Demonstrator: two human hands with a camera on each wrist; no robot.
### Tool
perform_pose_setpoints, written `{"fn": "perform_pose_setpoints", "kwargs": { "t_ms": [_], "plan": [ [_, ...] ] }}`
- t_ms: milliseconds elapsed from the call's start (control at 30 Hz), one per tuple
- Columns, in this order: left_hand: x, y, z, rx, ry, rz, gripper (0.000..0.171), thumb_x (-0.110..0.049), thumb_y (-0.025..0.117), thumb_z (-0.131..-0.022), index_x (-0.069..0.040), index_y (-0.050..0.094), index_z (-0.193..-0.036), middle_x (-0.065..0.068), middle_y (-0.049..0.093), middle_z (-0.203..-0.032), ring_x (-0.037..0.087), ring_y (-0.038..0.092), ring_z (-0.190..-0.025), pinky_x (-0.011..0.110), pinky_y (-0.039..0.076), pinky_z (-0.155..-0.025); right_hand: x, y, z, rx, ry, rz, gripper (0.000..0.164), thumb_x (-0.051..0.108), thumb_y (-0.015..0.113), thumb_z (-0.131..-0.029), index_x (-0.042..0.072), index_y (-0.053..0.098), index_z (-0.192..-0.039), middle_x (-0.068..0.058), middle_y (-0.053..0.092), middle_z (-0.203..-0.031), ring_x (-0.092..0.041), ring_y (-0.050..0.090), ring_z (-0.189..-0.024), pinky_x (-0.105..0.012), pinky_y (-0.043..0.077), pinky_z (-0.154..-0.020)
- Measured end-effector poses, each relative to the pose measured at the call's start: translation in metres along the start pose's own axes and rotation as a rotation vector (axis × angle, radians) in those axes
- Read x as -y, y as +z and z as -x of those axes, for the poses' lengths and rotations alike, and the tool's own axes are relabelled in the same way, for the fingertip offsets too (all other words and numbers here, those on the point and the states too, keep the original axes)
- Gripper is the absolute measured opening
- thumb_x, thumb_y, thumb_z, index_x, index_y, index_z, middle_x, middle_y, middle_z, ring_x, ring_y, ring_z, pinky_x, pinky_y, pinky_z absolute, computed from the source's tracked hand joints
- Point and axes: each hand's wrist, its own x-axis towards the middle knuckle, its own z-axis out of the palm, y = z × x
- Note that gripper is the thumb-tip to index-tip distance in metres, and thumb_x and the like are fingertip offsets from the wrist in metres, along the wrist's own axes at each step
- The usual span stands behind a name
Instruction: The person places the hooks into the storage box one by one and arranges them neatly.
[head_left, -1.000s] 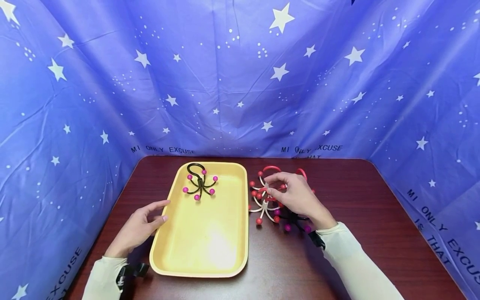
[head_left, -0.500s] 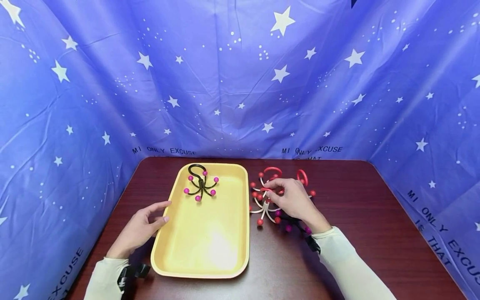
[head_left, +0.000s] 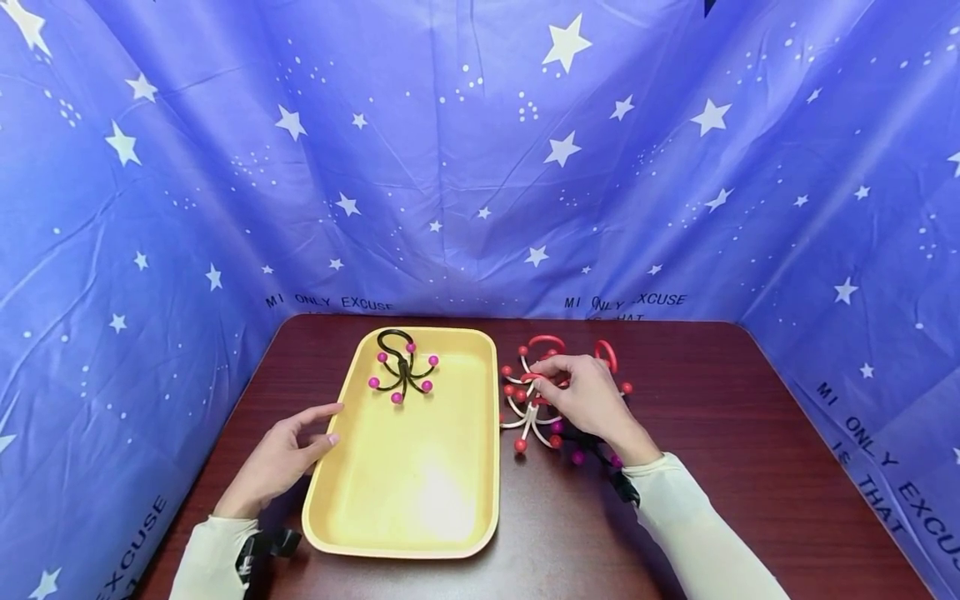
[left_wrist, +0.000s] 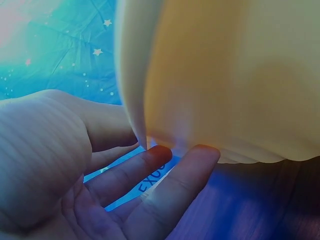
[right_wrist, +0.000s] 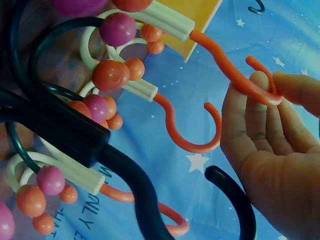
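With thumb and fingers my right hand (head_left: 592, 402) pinches the red hook end (right_wrist: 240, 85) of a white hanger with curved arms and red balls (head_left: 531, 419), right of the tray. In the right wrist view, another white hanger (right_wrist: 142, 89) with a red hook lies beside it. A black hanger (right_wrist: 75, 132) with pink balls is nearest that camera; in the head view the hand and wrist partly cover it. My left hand (head_left: 273, 458) touches the left rim of a yellow tray (head_left: 397, 500), its fingers (left_wrist: 175, 185) loosely extended. Inside the tray lies a black hanger (head_left: 403, 367) with pink balls.
The tray stands on a dark red-brown wooden table (head_left: 720, 417). A third red hook (head_left: 606, 355) shows behind my right hand. Blue curtains (head_left: 480, 150) with white stars enclose the back and sides. The hangers on the right lie close together and overlap.
My right hand has come slightly down and nearer, its thumb and fingers settling on the red hook. The left hand and the tray stay in place; the head view shifts slightly.
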Motion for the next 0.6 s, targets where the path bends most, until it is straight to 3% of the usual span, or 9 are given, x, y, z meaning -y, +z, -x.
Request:
{"fn": "perform_pose_setpoints", "kwargs": {
  "t_ms": [100, 167, 233, 333, 433, 533, 600],
  "plan": [
    [0.000, 0.000, 0.001, 0.001, 0.006, 0.007, 0.055, -0.010, 0.070, -0.102, -0.005, 0.052, -0.154, 0.023, 0.076, -0.110, 0.018, 0.071, -0.080, 0.032, 0.060, -0.062, 0.001, -0.003, -0.002, -0.016, -0.005, -0.004, 0.016, 0.014, 0.083, -0.091, 0.013, 0.084, -0.107, 0.004, 0.081, -0.089, -0.009, 0.070, -0.067, -0.025, 0.052, -0.063],
    [0.000, 0.001, 0.001, 0.002, 0.004, 0.009, 0.055, -0.010, 0.070, -0.102, -0.005, 0.052, -0.154, 0.024, 0.075, -0.113, 0.019, 0.072, -0.083, 0.033, 0.061, -0.063, 0.001, -0.005, -0.003, -0.030, -0.012, 0.008, 0.016, 0.015, 0.083, -0.091, 0.014, 0.084, -0.107, 0.003, 0.081, -0.088, -0.009, 0.069, -0.067, -0.030, 0.052, -0.080],
    [0.000, 0.002, 0.001, 0.003, 0.004, 0.011, 0.055, -0.010, 0.070, -0.102, -0.006, 0.052, -0.154, 0.024, 0.075, -0.114, 0.019, 0.073, -0.086, 0.034, 0.062, -0.063, 0.001, -0.008, -0.004, -0.039, -0.019, 0.018, 0.017, 0.016, 0.083, -0.091, 0.015, 0.084, -0.107, 0.003, 0.081, -0.086, -0.009, 0.069, -0.069, -0.041, 0.045, -0.096],
    [-0.001, 0.002, 0.001, -0.004, 0.001, 0.006, 0.055, -0.010, 0.070, -0.102, -0.006, 0.053, -0.154, 0.023, 0.075, -0.112, 0.019, 0.072, -0.085, 0.033, 0.061, -0.063, 0.003, -0.012, -0.007, -0.043, -0.032, 0.030, 0.017, 0.018, 0.083, -0.091, 0.017, 0.084, -0.108, 0.005, 0.081, -0.081, -0.008, 0.070, -0.072, -0.045, 0.037, -0.100],
    [-0.001, 0.001, 0.001, -0.009, 0.000, 0.002, 0.055, -0.011, 0.070, -0.102, -0.007, 0.053, -0.154, 0.022, 0.075, -0.110, 0.018, 0.072, -0.084, 0.032, 0.060, -0.062, 0.005, -0.015, -0.010, -0.043, -0.026, 0.027, 0.017, 0.016, 0.082, -0.090, 0.015, 0.084, -0.107, 0.007, 0.079, -0.079, -0.007, 0.068, -0.069, -0.031, 0.048, -0.083],
    [-0.001, 0.001, 0.001, -0.010, -0.002, -0.002, 0.055, -0.011, 0.070, -0.102, -0.007, 0.053, -0.154, 0.022, 0.076, -0.111, 0.018, 0.072, -0.084, 0.032, 0.060, -0.062, 0.007, -0.019, -0.011, -0.046, -0.003, 0.011, 0.018, 0.015, 0.081, -0.090, 0.014, 0.084, -0.107, 0.005, 0.080, -0.084, -0.010, 0.064, -0.066, -0.025, 0.048, -0.060],
    [-0.001, 0.001, 0.001, -0.008, -0.003, -0.002, 0.055, -0.011, 0.070, -0.102, -0.007, 0.052, -0.154, 0.022, 0.076, -0.111, 0.019, 0.072, -0.084, 0.032, 0.060, -0.062, 0.008, -0.022, -0.012, -0.052, 0.010, 0.004, 0.018, 0.015, 0.081, -0.090, 0.014, 0.084, -0.108, 0.003, 0.081, -0.087, -0.010, 0.063, -0.064, -0.023, 0.046, -0.058]
  ]
}}
